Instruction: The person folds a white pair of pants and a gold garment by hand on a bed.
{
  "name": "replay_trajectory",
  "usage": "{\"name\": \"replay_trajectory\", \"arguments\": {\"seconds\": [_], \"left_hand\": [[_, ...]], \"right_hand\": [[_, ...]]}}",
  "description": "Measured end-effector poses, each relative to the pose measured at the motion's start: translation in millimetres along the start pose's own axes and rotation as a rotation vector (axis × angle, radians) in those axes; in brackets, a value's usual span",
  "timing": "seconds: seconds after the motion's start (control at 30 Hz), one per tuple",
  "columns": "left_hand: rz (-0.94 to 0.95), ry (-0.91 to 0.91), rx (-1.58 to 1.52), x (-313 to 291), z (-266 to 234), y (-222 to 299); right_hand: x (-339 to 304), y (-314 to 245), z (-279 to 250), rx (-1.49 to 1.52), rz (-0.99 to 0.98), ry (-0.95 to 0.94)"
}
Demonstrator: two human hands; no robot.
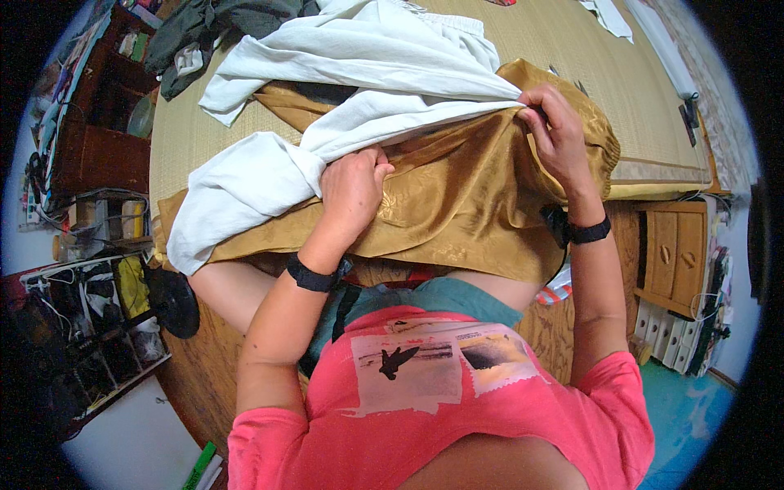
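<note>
White trousers (371, 65) with a gathered waistband lie bunched over shiny gold-brown satin trousers (457, 204), whose elastic waist shows at the right. My left hand (351, 192) is closed on the white trousers, knuckles up, where one leg folds over the satin. Between the thumb and fingers of my right hand (559, 135) a stretched corner of the white cloth is pinched; whether some satin is caught with it I cannot tell. The near edge of the satin hangs over my thighs.
A woven mat (653, 135) covers the bed under the clothes. Dark grey clothing (220, 33) lies at the far left. A wooden cabinet (674, 253) stands at the right, a wire rack (90, 327) at the left.
</note>
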State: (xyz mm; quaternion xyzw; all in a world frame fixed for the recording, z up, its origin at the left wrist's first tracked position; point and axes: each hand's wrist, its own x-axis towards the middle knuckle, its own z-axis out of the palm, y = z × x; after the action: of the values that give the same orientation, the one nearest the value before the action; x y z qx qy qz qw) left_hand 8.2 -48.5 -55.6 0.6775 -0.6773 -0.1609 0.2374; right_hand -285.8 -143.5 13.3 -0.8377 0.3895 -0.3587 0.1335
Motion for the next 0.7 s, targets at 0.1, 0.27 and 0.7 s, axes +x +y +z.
{"name": "replay_trajectory", "arguments": {"seconds": [0.1,0.27,0.7], "left_hand": [[0.060,0.016,0.014,1,1,-4],[0.056,-0.045,0.069,-1,-6,0],[0.427,0.338,-0.002,-59,-47,19]], "right_hand": [[1,1,1,-0.010,-0.029,0.012],[-2,6,0,-0.017,-0.032,0.006],[-9,11,4,-0.081,-0.072,0.034]]}}
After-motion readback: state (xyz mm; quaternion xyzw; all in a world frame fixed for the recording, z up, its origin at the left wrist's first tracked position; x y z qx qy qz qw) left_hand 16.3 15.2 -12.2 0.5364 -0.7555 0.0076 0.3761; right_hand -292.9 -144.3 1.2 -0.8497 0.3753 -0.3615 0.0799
